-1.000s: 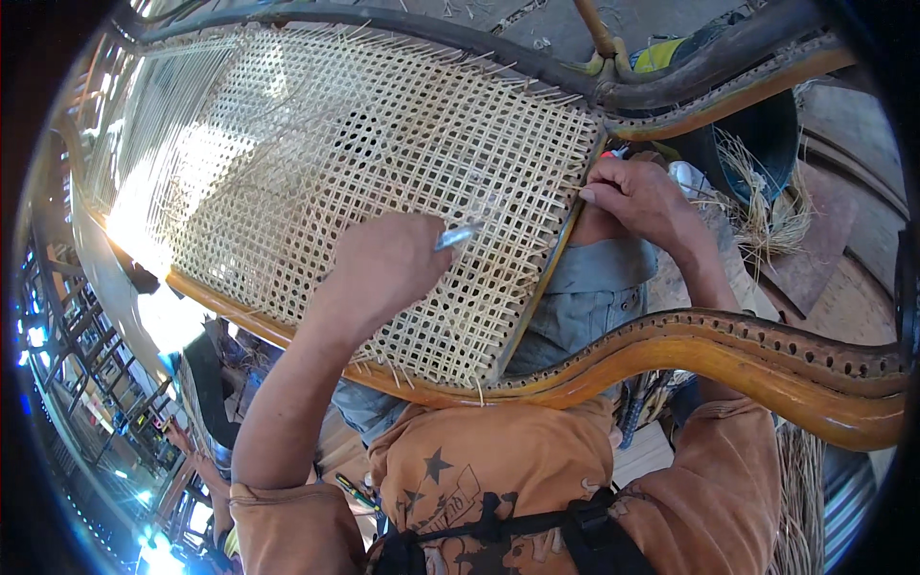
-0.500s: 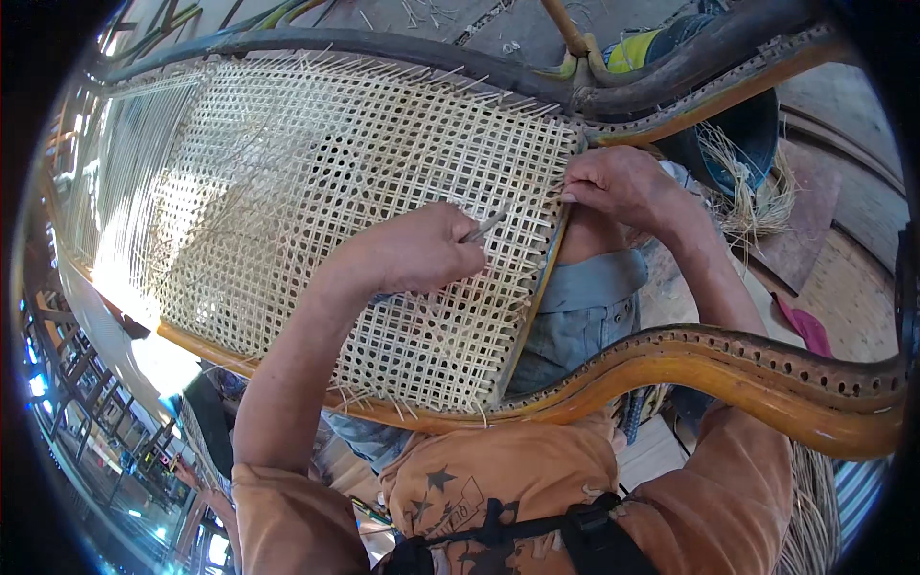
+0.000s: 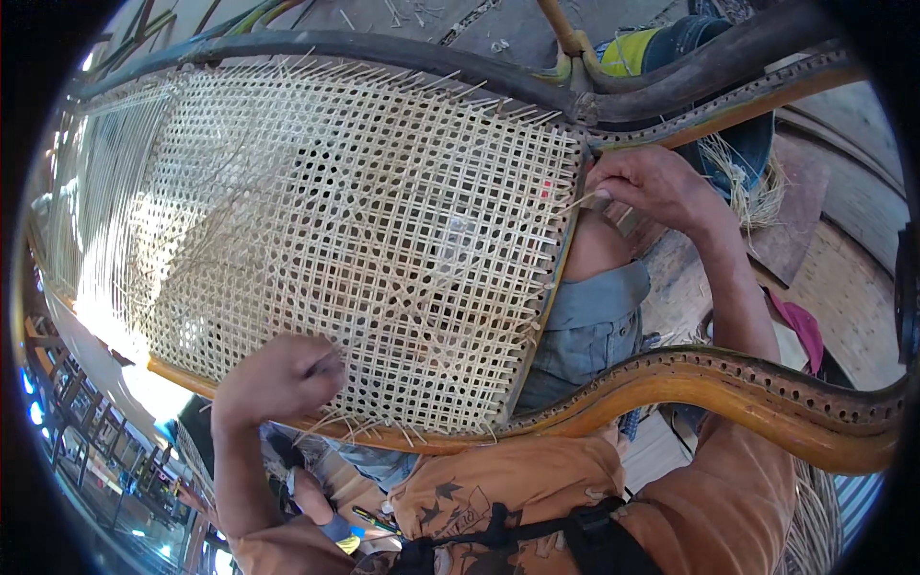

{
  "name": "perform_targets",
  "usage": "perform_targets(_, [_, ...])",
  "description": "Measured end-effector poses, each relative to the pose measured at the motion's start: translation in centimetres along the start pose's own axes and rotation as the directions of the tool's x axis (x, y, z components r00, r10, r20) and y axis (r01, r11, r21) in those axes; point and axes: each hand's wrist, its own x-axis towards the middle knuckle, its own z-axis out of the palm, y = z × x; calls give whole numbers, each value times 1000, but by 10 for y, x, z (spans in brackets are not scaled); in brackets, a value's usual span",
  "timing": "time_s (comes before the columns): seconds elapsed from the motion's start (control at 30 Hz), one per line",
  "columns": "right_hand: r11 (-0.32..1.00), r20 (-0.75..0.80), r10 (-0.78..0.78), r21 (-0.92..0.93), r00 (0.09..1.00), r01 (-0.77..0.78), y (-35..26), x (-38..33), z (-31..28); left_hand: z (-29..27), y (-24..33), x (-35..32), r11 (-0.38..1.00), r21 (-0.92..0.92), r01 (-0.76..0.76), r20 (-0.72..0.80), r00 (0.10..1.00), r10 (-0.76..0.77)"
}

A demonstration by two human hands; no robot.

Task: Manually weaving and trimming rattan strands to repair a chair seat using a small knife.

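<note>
A woven cane panel (image 3: 383,240) with an open lattice lies across my lap inside a bent wooden frame (image 3: 661,383). At the panel's right edge, the closed fingers of my right hand (image 3: 656,187) pinch a pale cane strand (image 3: 581,202) and draw it taut off the weave. My left hand (image 3: 273,383), smeared by motion, is over the panel's near left part by the front rail. Its fingers are curled around a thin grey tool (image 3: 328,364), which shows only as a dark blur. Loose strand ends stick out along the far and near edges.
Small drilled holes line the curved frame on the right. A dark bucket (image 3: 752,153) with loose cane fibres stands beyond my right hand. A pink cloth (image 3: 797,326) lies at the right. Another person's foot (image 3: 311,498) shows at the lower left.
My left hand has moved from the panel's middle toward the near left with the tool. My right hand has shifted slightly right, and a strand now shows stretched from its fingers.
</note>
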Motion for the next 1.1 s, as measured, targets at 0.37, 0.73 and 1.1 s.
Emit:
perform_targets(0.37, [1000, 39, -23, 14, 999, 23, -23, 0, 5, 7, -62, -83, 875, -476, 84, -76, 988, -136])
perform_targets(0.73, [996, 101, 80, 30, 992, -83, -12, 1, 8, 25, -85, -97, 673, -728, -130, -338, 922, -188])
perform_targets(1.1, [949, -132, 73, 314, 989, -28, 2, -24, 12, 33, -109, -105, 428, -815, -391, -455, 889, -54])
